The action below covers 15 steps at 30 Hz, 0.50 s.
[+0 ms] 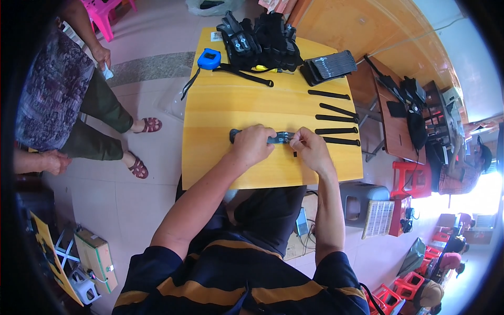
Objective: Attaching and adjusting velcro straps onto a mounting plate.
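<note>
A dark strap-like piece with pale printing (284, 137) lies low over the near part of the yellow table (226, 110). My left hand (254, 144) is closed around its left part, with a dark end showing past the knuckles. At its right end, my right hand (314, 149) pinches the edge between thumb and fingers. A small black bit (295, 154) rests on the wood just below, between the hands. To the right of my right hand, several black straps with looped ends (337, 131) lie roughly side by side along the table's right edge.
Toward the table's far side are a pile of black gloves (257, 42), a blue tape measure (209, 59), a loose black strap (245, 75) and a stack of dark printed strips (331, 67). A person (58, 100) stands at the left. Stools (409, 178) and another table (394, 123) are at the right.
</note>
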Tool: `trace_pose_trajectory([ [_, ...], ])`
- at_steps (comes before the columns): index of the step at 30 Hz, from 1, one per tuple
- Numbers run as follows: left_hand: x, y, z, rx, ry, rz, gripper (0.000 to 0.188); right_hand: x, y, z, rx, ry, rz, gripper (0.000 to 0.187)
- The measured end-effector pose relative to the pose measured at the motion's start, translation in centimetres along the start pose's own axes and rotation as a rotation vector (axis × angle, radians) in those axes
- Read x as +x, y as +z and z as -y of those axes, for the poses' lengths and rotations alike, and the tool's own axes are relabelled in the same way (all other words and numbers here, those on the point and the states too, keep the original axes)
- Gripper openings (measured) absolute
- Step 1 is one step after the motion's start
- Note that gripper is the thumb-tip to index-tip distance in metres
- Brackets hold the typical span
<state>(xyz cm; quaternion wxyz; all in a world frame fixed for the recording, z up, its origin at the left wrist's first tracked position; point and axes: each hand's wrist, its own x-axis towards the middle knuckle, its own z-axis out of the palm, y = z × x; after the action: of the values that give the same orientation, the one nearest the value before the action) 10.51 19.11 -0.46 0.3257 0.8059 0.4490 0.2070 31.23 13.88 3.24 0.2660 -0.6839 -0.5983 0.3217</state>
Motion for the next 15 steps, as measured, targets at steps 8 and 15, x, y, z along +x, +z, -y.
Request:
trace_pose_trajectory([
  [8,0.2,0.2,1.0,0.0,0.049,-0.03,0.032,-0.2,2.2,1.6,0.142,-0.133,0.036,0.014],
  [15,0.2,-1.0,-0.6,-0.046,-0.014,0.064,0.026,0.3,3.0,1.9,0.379,-0.073,0.108,0.01],
])
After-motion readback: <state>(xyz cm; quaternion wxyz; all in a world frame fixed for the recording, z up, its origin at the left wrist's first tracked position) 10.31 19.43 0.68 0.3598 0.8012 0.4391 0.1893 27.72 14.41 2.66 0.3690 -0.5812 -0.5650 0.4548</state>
